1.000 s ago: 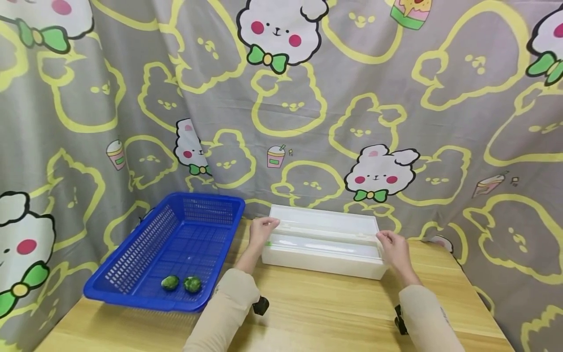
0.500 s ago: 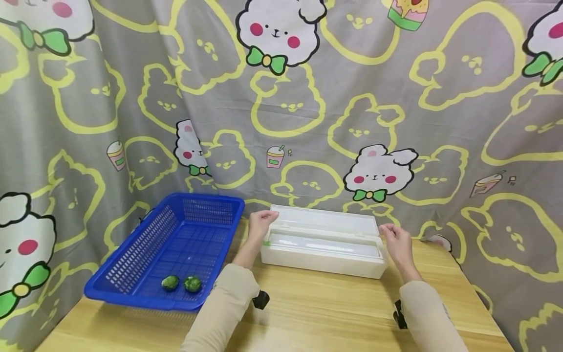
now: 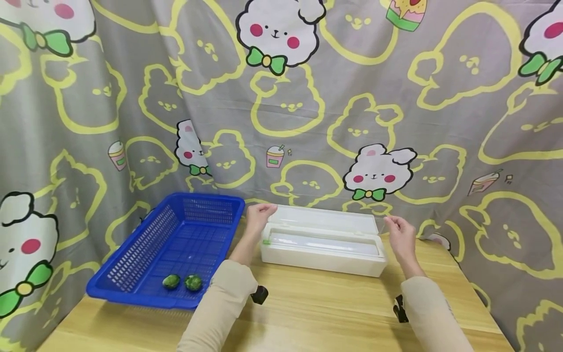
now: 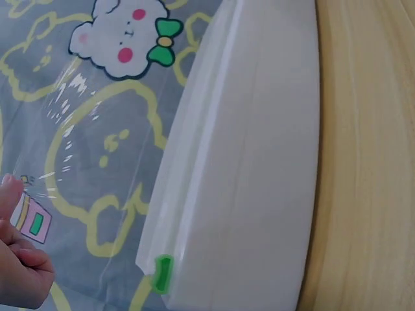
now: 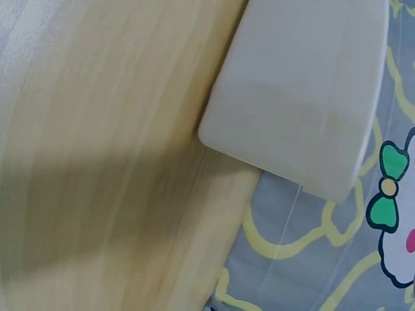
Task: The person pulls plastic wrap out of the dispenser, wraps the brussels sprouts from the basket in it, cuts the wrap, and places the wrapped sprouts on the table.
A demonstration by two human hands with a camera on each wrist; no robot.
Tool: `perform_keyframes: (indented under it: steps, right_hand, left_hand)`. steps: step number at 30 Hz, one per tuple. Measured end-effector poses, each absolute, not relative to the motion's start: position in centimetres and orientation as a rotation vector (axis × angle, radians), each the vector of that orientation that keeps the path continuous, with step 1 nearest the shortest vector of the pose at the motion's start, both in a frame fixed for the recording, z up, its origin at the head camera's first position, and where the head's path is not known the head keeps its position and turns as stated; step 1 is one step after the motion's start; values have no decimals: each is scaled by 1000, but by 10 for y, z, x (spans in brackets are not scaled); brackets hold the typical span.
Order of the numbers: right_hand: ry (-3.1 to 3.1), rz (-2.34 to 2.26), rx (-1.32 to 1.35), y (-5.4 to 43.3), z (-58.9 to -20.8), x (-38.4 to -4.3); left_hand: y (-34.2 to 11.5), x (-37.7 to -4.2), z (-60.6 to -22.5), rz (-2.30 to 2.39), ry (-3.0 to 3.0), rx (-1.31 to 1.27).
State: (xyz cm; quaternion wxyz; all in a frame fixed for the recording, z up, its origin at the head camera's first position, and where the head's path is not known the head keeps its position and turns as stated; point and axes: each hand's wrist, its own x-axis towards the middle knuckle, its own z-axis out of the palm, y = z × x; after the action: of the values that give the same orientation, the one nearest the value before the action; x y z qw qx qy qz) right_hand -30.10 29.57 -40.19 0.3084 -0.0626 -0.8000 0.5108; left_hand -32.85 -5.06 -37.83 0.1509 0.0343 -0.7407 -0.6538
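Observation:
A white cling film box (image 3: 323,264) lies on the table with its lid (image 3: 325,215) raised at the back. Inside it is a pale roll (image 3: 323,243), and a green slider (image 4: 162,273) sits at the left end. Above the box's left back corner, my left hand (image 3: 257,220) pinches an edge of clear cling film (image 4: 68,97); glints show the sheet stretched up from the box. My right hand (image 3: 402,237) pinches the film's other corner past the lid's right end. Neither hand shows in the right wrist view.
On the left stands a blue plastic basket (image 3: 186,254) holding two small mottled green round vegetables or fruits (image 3: 193,282). A patterned grey curtain (image 3: 228,107) hangs right behind the wooden table (image 3: 325,308). Black straps are on both wrists.
Both hands have risen and moved back from the box's front opening to lid height, drawing the film with them. They have spread slightly apart. Box and basket stay put.

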Motion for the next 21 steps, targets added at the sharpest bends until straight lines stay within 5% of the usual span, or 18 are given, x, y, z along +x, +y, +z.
perform_keyframes:
  steps: [21]
  right_hand:
    - [-1983, 1462, -179, 292, -381, -294]
  left_hand:
    - [-47, -318, -353, -2034, -2018, 120]
